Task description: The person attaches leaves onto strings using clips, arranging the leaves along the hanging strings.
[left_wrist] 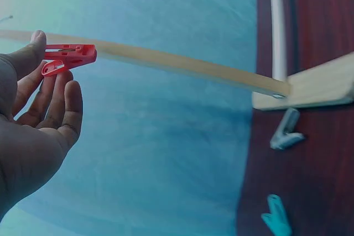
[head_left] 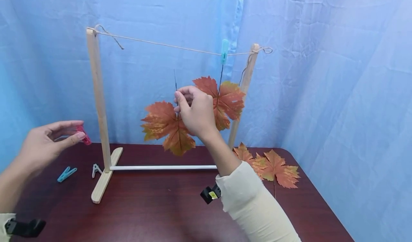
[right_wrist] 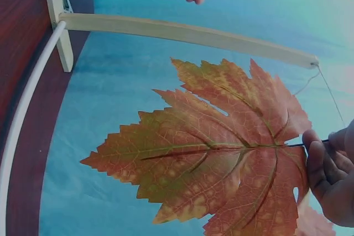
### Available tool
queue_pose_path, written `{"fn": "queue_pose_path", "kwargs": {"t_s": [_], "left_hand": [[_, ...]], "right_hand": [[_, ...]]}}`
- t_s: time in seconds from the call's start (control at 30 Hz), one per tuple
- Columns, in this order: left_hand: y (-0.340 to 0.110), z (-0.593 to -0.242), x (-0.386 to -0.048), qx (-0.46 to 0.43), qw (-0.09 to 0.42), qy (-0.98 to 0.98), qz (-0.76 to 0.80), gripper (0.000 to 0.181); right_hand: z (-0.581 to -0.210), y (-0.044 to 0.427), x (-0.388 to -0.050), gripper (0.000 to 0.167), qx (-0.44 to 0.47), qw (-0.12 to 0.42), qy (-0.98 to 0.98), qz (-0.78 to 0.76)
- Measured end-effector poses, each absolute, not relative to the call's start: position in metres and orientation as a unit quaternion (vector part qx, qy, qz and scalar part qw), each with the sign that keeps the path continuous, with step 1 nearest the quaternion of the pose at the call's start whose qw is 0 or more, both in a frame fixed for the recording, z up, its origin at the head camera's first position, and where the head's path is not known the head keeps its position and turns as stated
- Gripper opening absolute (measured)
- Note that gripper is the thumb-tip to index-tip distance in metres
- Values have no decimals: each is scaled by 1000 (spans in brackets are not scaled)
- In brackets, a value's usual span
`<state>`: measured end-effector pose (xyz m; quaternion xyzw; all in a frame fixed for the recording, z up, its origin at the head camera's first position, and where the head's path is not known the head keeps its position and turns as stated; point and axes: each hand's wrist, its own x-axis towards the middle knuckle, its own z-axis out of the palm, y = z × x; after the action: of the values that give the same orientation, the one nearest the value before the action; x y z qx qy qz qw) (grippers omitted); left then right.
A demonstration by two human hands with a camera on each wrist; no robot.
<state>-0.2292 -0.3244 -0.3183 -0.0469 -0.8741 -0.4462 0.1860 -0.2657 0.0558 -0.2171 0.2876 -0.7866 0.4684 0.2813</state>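
Observation:
My right hand (head_left: 197, 110) pinches the dark stem of an orange-red leaf (head_left: 178, 138), which hangs below the string (head_left: 145, 40); the stem's tip points up, apart from the string. In the right wrist view the leaf (right_wrist: 221, 147) spreads beside my fingers. Left of the wooden post, my left hand (head_left: 45, 145) holds a red clothespin (head_left: 84, 135) between thumb and fingers, seen also as the red clothespin (left_wrist: 69, 58) in the left wrist view. A teal clothespin (head_left: 224, 52) grips the string and another leaf's stem, with that leaf (head_left: 230, 100) hanging behind my right hand.
The wooden frame's left post (head_left: 99, 99) stands on a foot (head_left: 106, 177), joined to a white rod (head_left: 161, 167). A blue clothespin (head_left: 67, 174) and a white clothespin (head_left: 96, 170) lie at the table's left. More leaves (head_left: 280, 170) lie at the right. Blue curtains hang behind.

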Motion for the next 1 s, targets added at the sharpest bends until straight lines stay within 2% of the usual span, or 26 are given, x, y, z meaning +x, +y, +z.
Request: {"fn": "queue_pose_path", "kwargs": {"t_s": [0.5, 0.73, 1.0], "left_hand": [[-291, -257, -235, -100, 206, -883, -410, 50], [-267, -232, -242, -144, 199, -873, -422, 48], [-250, -201, -249, -181, 232, -861, -415, 45]], "right_hand": [[-200, 72, -275, 22, 254, 293, -789, 476], [-197, 80, -280, 22, 236, 285, -780, 505], [-199, 83, -284, 22, 237, 296, -784, 492]]}}
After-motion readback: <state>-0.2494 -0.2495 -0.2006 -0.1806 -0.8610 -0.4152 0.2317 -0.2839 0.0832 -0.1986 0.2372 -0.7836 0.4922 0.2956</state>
